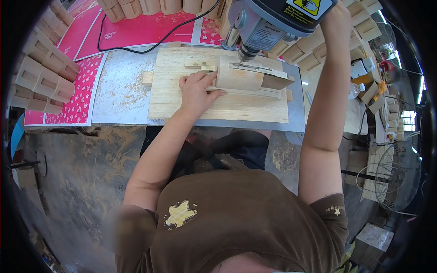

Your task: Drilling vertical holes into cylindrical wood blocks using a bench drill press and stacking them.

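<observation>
A pale curved wooden block (237, 78) lies in a wooden jig on a light wooden board (218, 107). My left hand (198, 91) holds the block's left end, its fingers against that end and its thumb stretched along the near side. Above the block is a bench drill press (273, 27), its chuck (247, 53) right over a slotted metal strip (255, 67) on top. Whether the bit touches the wood is too small to tell. My right arm reaches up beside the drill head, and my right hand (337, 20) is at its right side, fingers hidden behind it.
Stacks of similar slotted wooden pieces (50, 84) line the left and back of the table, over pink printed sheets (136, 34). A black cable (150, 51) crosses the back. Sawdust lies on the metal tabletop (120, 86). A standing fan (396, 175) is at far right.
</observation>
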A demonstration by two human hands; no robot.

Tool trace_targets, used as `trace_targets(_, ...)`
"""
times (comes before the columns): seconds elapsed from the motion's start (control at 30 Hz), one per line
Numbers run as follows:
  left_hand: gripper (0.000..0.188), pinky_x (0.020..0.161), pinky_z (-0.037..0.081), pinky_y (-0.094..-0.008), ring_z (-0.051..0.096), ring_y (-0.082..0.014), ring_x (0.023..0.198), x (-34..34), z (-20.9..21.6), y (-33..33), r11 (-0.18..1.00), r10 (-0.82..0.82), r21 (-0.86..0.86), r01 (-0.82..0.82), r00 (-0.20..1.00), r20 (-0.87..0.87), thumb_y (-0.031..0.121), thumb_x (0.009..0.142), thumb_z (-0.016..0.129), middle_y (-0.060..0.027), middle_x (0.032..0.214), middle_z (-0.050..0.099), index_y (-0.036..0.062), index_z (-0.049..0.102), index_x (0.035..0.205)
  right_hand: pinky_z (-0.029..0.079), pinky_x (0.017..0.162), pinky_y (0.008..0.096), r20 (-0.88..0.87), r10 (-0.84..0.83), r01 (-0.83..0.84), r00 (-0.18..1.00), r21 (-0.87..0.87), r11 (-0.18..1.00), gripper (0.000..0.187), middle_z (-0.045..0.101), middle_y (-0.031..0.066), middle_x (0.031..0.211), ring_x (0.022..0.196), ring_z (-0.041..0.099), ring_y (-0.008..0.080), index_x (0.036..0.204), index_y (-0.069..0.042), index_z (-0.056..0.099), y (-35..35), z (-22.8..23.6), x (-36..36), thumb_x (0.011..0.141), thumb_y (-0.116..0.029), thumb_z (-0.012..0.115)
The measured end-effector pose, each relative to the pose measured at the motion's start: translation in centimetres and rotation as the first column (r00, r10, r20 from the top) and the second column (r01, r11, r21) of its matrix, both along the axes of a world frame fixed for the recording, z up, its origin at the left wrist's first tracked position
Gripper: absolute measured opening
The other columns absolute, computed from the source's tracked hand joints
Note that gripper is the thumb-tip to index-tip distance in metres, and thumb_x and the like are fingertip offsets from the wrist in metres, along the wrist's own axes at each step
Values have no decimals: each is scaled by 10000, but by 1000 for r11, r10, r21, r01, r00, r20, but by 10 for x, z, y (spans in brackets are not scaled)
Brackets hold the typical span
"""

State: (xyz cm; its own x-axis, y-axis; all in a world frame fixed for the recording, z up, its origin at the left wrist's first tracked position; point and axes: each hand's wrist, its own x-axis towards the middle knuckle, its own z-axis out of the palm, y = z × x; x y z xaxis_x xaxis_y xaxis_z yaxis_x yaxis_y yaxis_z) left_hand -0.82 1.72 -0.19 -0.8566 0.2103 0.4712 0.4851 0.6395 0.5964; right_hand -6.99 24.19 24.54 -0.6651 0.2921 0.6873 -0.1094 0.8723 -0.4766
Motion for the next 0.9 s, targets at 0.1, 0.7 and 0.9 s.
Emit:
trace_targets(0.1,530,842,286,-396,534,-204,867,-7,1,7,995,-55,83,51,997,47,315,575,814,-15,811,575,115,668,1044,458,706,306,-212,393,-400,895,10,916,310,647,116,788,739,575,195,896,42,633,35,-24,-26,880,-235,496)
trace_targets(0.7,210,604,415,-236,535,-99,669,33,32,-134,826,-181,559,-73,904,386,137,681,794,-17,711,583,19,636,754,408,776,394,466,352,-440,812,91,893,278,580,119,911,874,495,324,985,-31,564,37,-168,123,748,-125,675)
trace_targets(0.9,319,436,392,-209,527,-86,484,48,69,-120,673,-136,557,-486,659,740,277,795,725,-80,679,623,-26,634,749,400,802,390,425,423,-501,800,89,861,276,565,112,921,912,481,310,976,-30,560,8,-169,136,743,-127,671)
